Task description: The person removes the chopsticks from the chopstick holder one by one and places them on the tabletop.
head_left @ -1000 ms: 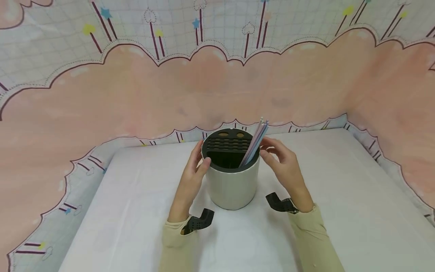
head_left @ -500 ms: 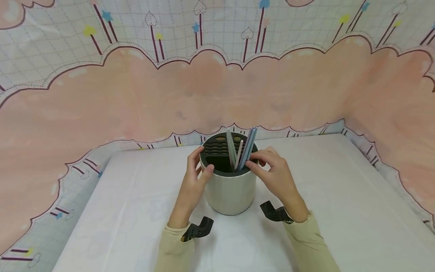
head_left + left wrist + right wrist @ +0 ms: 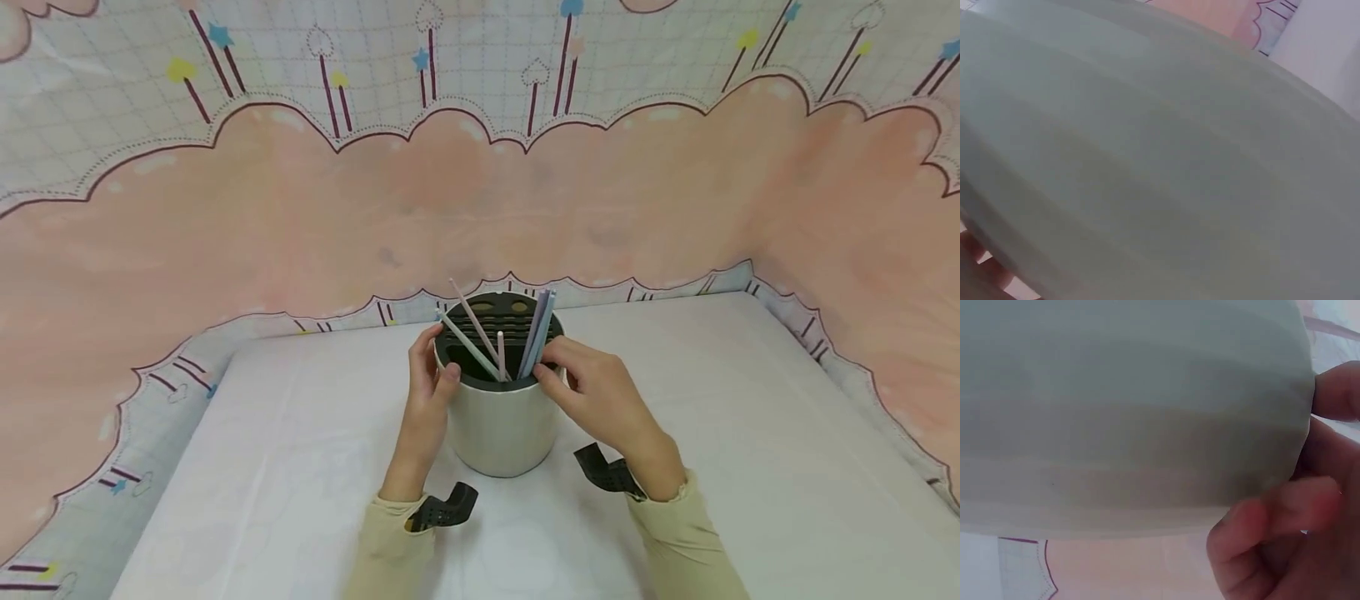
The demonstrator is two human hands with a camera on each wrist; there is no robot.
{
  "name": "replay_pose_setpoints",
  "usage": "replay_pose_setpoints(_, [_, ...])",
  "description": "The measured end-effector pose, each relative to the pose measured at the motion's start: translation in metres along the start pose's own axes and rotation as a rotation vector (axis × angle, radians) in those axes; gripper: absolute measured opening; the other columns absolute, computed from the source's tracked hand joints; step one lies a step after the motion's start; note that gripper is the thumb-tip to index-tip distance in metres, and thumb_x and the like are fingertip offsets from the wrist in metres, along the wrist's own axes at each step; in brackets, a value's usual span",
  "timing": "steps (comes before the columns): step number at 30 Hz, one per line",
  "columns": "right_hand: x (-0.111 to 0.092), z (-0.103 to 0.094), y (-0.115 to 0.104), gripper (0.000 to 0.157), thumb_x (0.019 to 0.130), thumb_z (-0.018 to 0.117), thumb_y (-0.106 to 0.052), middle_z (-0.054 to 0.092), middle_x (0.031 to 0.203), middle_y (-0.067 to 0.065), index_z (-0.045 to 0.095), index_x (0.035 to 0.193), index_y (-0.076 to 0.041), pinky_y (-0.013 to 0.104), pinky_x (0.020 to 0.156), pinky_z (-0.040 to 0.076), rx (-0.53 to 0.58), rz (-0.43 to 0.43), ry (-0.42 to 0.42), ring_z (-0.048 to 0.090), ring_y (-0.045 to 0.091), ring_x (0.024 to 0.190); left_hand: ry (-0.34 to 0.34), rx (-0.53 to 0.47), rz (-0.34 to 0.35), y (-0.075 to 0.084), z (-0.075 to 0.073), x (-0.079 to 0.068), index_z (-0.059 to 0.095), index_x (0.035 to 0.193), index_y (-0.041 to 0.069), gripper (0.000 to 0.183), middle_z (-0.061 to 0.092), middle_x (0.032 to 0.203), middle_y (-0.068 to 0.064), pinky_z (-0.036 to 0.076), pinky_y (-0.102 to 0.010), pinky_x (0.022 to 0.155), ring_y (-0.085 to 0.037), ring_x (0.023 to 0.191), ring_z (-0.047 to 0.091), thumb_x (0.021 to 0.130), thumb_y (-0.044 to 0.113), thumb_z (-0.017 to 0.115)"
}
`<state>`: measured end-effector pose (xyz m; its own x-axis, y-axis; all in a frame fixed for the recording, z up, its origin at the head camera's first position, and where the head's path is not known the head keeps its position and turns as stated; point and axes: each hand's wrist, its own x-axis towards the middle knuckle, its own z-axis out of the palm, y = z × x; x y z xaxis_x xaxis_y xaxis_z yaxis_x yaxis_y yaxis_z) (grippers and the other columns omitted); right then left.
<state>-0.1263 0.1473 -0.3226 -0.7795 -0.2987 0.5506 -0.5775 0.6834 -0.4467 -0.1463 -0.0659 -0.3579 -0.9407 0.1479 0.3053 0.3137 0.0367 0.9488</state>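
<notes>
1. Work location: utensil holder (image 3: 504,429), upright on white tabletop (image 3: 285,467), just below centre of the head frame.
2. Contents of front compartment (image 3: 512,352), below black slotted insert (image 3: 501,310) in the frame: blue sticks (image 3: 542,333) near upright at right; pink stick (image 3: 476,321) and pale green stick (image 3: 468,342) leaning toward upper left; short pale stick (image 3: 500,350) between, near upright.
3. Left hand (image 3: 427,400): partly closed around utensil holder, thumb on front-left rim, fingers along left wall.
4. Right hand (image 3: 603,387): fingers bent, thumb and index finger near each other at right rim, close to blue sticks; cannot tell whether pinching sticks or rim.
5. Step in hand (judgement): settling sticks inside front compartment, left hand bracing.
6. Next-move requirement (judgement): steady left-hand brace; careful right-finger clearance, without dragging blue sticks.
</notes>
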Motion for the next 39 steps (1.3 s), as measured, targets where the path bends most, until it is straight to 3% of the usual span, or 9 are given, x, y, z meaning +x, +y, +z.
replay_pose_setpoints(4, [0.001, 0.002, -0.002, 0.009, 0.09, 0.051, -0.019, 0.052, 0.07, -0.01, 0.06, 0.087, -0.017, 0.023, 0.048, 0.035, 0.027, 0.069, 0.034, 0.04, 0.005, 0.054, 0.013, -0.02, 0.009, 0.005, 0.004, -0.004, 0.016, 0.138, 0.02, 0.049, 0.01, 0.147, -0.001, 0.015, -0.05, 0.103, -0.018, 0.134, 0.002, 0.095, 0.019, 0.04])
replay_pose_setpoints(9, [0.003, 0.008, -0.004, 0.016, 0.093, 0.046, -0.019, 0.062, 0.075, -0.002, 0.057, 0.101, -0.01, 0.025, 0.05, 0.041, 0.092, 0.167, 0.1, 0.045, 0.007, 0.053, 0.04, -0.007, -0.007, 0.009, 0.004, -0.004, 0.018, 0.138, 0.022, 0.049, 0.011, 0.146, 0.003, 0.013, -0.05, 0.103, -0.019, 0.134, 0.002, 0.095, 0.021, 0.04])
replay_pose_setpoints(13, [0.002, 0.008, -0.004, 0.018, 0.093, 0.047, -0.02, 0.055, 0.062, -0.003, 0.054, 0.107, -0.011, 0.024, 0.044, 0.039, 0.157, 0.201, 0.124, 0.044, 0.006, 0.045, 0.045, 0.01, -0.016, 0.01, 0.007, -0.002, 0.018, 0.137, 0.023, 0.049, 0.012, 0.146, 0.001, 0.014, -0.051, 0.103, -0.022, 0.134, 0.002, 0.094, 0.018, 0.041])
replay_pose_setpoints(18, [0.003, 0.005, -0.004, 0.016, 0.09, 0.053, -0.014, 0.048, 0.061, -0.006, 0.057, 0.104, -0.012, 0.023, 0.042, 0.035, 0.158, 0.14, 0.142, 0.041, 0.006, 0.048, 0.069, 0.021, -0.009, 0.012, 0.008, -0.003, 0.019, 0.136, 0.023, 0.049, 0.012, 0.146, 0.0, 0.015, -0.053, 0.102, -0.024, 0.134, 0.003, 0.093, 0.018, 0.04])
replay_pose_setpoints(24, [0.005, 0.002, -0.006, 0.017, 0.087, 0.058, -0.012, 0.058, 0.071, -0.003, 0.061, 0.104, -0.009, 0.021, 0.049, 0.04, 0.205, 0.054, 0.31, 0.049, 0.005, 0.058, 0.075, 0.016, -0.014, 0.016, 0.01, -0.003, 0.019, 0.137, 0.02, 0.05, 0.011, 0.146, 0.001, 0.013, -0.051, 0.103, -0.025, 0.134, 0.002, 0.092, 0.017, 0.04])
replay_pose_setpoints(30, [0.006, -0.003, -0.016, 0.025, 0.088, 0.053, -0.001, 0.064, 0.088, 0.006, 0.058, 0.112, -0.004, 0.024, 0.071, 0.046, 0.435, 0.047, 0.504, 0.058, 0.015, 0.083, 0.075, 0.021, 0.005, 0.006, 0.008, -0.002, 0.02, 0.137, 0.022, 0.049, 0.012, 0.146, 0.002, 0.011, -0.051, 0.104, -0.023, 0.134, 0.004, 0.093, 0.021, 0.042])
replay_pose_setpoints(34, [0.007, -0.013, -0.024, 0.025, 0.088, 0.048, 0.006, 0.06, 0.088, 0.017, 0.053, 0.112, 0.007, 0.029, 0.074, 0.049, 0.613, 0.03, 0.614, 0.059, 0.022, 0.082, 0.072, 0.018, 0.013, -0.009, 0.005, 0.002, 0.021, 0.136, 0.03, 0.049, 0.013, 0.146, 0.006, 0.013, -0.05, 0.104, -0.02, 0.134, 0.005, 0.093, 0.031, 0.044])
replay_pose_setpoints(39, [0.008, -0.026, -0.027, 0.024, 0.088, 0.047, 0.008, 0.058, 0.088, 0.022, 0.05, 0.111, 0.014, 0.033, 0.075, 0.05, 0.723, 0.016, 0.716, 0.06, 0.026, 0.082, 0.065, 0.017, 0.034, -0.015, 0.004, 0.003, 0.022, 0.134, 0.036, 0.052, 0.017, 0.143, 0.011, 0.015, -0.049, 0.103, -0.015, 0.133, 0.008, 0.089, 0.047, 0.044])
